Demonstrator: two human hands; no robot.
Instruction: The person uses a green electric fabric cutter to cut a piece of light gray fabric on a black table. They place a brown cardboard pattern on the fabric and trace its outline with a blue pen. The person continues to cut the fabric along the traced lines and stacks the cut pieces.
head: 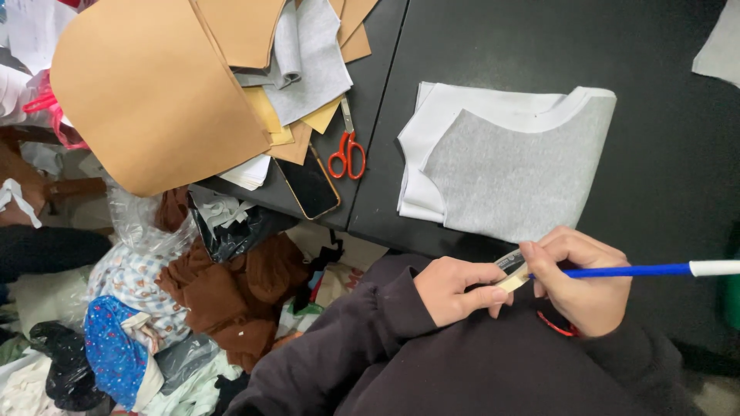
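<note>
My left hand pinches a small roll of clear tape close to my body, at the near edge of the black table. My right hand touches the same roll with its fingertips and also grips a long blue stick with a white end that points off to the right. Just beyond both hands lies a stack of cut grey and white fabric pieces.
Red-handled scissors and a dark phone lie at the table's left. Tan paper patterns and grey felt pieces are piled at the upper left. Bags and heaped clothes sit on the floor at left.
</note>
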